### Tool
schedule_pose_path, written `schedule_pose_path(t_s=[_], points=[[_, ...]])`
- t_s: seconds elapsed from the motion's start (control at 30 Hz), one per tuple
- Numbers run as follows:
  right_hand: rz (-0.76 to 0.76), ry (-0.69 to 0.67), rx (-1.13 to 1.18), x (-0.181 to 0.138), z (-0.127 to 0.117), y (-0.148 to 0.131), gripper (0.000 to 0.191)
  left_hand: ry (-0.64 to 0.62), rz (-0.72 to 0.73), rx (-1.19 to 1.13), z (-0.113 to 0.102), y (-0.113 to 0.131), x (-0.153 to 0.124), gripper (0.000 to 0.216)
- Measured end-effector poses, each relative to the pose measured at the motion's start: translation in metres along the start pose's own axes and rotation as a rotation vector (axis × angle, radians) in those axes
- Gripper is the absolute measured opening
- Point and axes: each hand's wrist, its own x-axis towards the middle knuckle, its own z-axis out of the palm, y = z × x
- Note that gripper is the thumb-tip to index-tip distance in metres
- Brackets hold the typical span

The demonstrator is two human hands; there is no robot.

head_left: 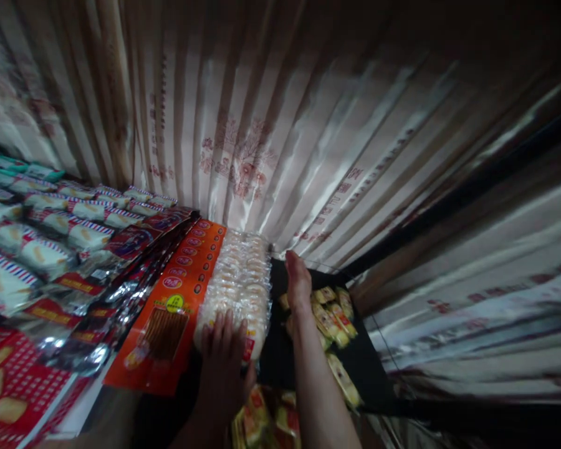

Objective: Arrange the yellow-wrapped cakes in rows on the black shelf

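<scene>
My left hand (224, 343) lies with fingers stretched out on the near end of a block of clear-wrapped, pale round crackers (243, 274). Its fingers rest on the wrapping and are not closed round it. Farther right, my right hand (299, 280) is held out edge-on, fingers extended, just beside the far end of the crackers. It appears to hold nothing, though its palm side is partly hidden. Small yellow packets (334, 315) lie scattered on the black surface (280, 349) right of that hand. An orange printed bag (172, 305) lies flat left of the crackers.
Dark red and silver bags (107, 293) overlap to the left, beside rows of white striped packets (47, 246). A red box (19, 386) is at the lower left. More yellow packets (262, 418) sit near me. Pleated printed sheeting (243, 125) rises behind; a dark bar (449, 199) crosses the right.
</scene>
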Motion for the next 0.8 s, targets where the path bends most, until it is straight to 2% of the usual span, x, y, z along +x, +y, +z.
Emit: schedule_pose_path(t_s=[0.1,0.23,0.33,0.4,0.5,0.6,0.7,0.8], points=[[-0.163,-0.046,-0.102,-0.059,-0.018,-0.018,0.046,-0.080,-0.004,-0.051,-0.009,0.001,0.000,0.057],[-0.054,-0.228,-0.232,-0.154,-0.046,-0.021,0.042,-0.049,-0.001,-0.119,-0.014,-0.004,-0.005,0.051],[0.006,-0.226,-0.293,-0.212,-0.065,-0.014,0.045,0.014,-0.064,-0.241,-0.017,-0.010,-0.009,0.042],[0.041,-0.194,-0.312,-0.236,-0.074,-0.012,0.050,0.062,-0.172,-0.362,-0.021,-0.013,-0.007,0.035],[0.069,-0.153,-0.337,-0.253,-0.080,-0.017,0.055,0.231,-0.534,-0.600,-0.029,-0.014,0.006,0.025],[-0.050,-0.122,-0.325,-0.253,-0.076,-0.037,0.055,0.425,-0.906,-0.902,-0.043,-0.005,0.028,0.023],[-0.298,-0.071,-0.250,-0.247,-0.069,-0.076,0.053,0.473,-1.152,-1.157,-0.063,0.008,0.052,0.022],[-0.491,0.004,-0.205,-0.245,-0.065,-0.126,0.052,0.468,-1.286,-1.210,-0.078,0.020,0.065,0.025]])
